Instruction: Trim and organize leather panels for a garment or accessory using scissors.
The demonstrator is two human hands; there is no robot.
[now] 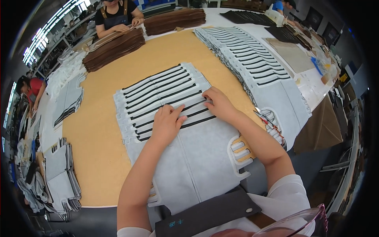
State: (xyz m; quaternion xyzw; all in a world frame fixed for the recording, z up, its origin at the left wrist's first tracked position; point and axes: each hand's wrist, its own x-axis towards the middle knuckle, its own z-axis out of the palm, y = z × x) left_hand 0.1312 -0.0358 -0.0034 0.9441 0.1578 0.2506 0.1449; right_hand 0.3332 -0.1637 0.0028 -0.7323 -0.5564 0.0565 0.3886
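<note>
Light grey sheet pieces [181,158] lie overlapped in front of me, with rows of black strips [156,87] showing across them. My left hand [167,121] lies on the rows, thumb and forefinger apart, pressing near one strip. My right hand [219,103] is closed at the right end of a black strip [195,106], pinching it between thumb and fingers. That strip slants up toward the right hand, while its neighbours run more evenly. The nearest grey piece has slotted cutouts [241,152] at its side.
A long overlapped row of similar grey pieces [252,59] lies at right, with scissors [258,112] near its edge. Brown stacks [114,49] sit at the far side by a co-worker [116,17]. More grey pieces [61,173] are stacked left on the tan table mat [96,138].
</note>
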